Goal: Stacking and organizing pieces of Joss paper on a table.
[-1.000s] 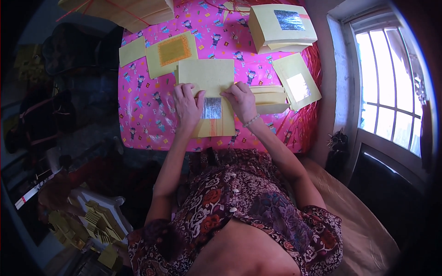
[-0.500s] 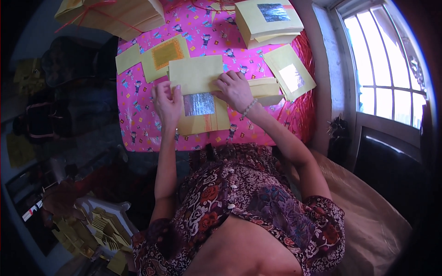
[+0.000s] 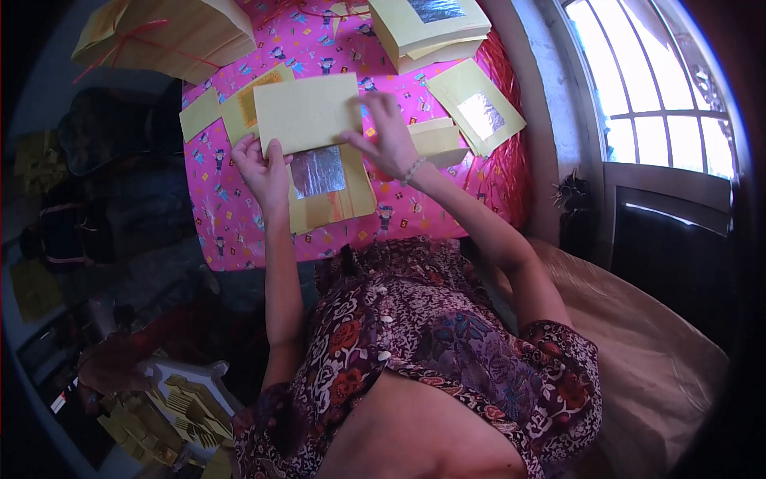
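My left hand (image 3: pixel 262 169) and my right hand (image 3: pixel 388 132) hold a plain yellow paper sheet (image 3: pixel 307 112) by its lower left and right edges, lifted above the pink patterned cloth (image 3: pixel 231 215). Under it lies another yellow sheet with a square of silver foil (image 3: pixel 317 171) in its middle, resting on a small stack. A beaded bracelet sits on my right wrist.
Yellow sheets with silver foil lie at the right (image 3: pixel 475 108) and in a stack at the top (image 3: pixel 427 24). A tied bundle of yellow paper (image 3: pixel 171 36) sits top left. A window (image 3: pixel 662 104) is at the right. Folded yellow papers (image 3: pixel 159 415) fill a white holder at the lower left.
Both hands have lifted the top yellow sheet off the stack and raised it away from me, uncovering the foil sheet below. The view has shifted.
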`<state>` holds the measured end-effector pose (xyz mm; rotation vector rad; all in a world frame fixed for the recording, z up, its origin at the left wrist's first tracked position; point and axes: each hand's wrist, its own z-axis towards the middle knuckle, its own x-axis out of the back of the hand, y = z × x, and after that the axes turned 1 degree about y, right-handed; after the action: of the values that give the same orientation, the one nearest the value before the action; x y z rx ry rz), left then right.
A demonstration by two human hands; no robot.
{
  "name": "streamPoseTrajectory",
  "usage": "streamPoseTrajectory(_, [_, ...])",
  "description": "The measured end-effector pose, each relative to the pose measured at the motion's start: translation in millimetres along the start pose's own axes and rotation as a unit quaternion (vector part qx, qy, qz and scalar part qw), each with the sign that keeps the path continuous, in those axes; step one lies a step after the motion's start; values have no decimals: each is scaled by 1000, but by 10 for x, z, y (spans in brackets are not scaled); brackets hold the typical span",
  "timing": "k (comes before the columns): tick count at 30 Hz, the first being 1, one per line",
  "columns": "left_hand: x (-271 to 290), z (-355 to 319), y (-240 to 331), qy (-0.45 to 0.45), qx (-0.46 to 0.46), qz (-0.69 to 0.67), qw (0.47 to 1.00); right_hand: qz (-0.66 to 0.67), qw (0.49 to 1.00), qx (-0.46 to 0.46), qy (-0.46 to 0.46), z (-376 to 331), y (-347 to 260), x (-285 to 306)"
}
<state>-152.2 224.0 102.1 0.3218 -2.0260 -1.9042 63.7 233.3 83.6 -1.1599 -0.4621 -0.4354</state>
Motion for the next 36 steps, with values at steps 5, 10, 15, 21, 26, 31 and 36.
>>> streamPoseTrajectory(5, [-427, -337, 420, -68, -67, -91, 991, 430, 867, -249, 48, -84, 174, 404])
streamPoseTrajectory(10, [-916, -1016, 431, -132, -79, -185, 971, 467, 840, -255, 102, -370, 307, 1247])
streamPoseTrajectory(15, [-987, -1579, -286, -372, -79, 60, 923, 495, 818, -252, 149, -833, 655, 1952])
streamPoseTrajectory(21, [-1216, -1586, -1108, -346, -238, 378, 825, 558, 766, -319, 22, -1445, 930, 1764])
streamPoseTrajectory(26, [-1310, -1392, -1552, -351, -200, 400, 823, 496, 766, -409, 16, -1451, 1282, 1126])
streamPoseTrajectory(31, [-1320, -1408, -1704, -318, -201, 395, 838, 358, 843, -400, 24, -1328, 1899, 621])
streamPoseTrajectory(36, [-1292, -1405, -1751, -265, -176, 286, 904, 270, 881, -388, 20, -1339, 2112, 469])
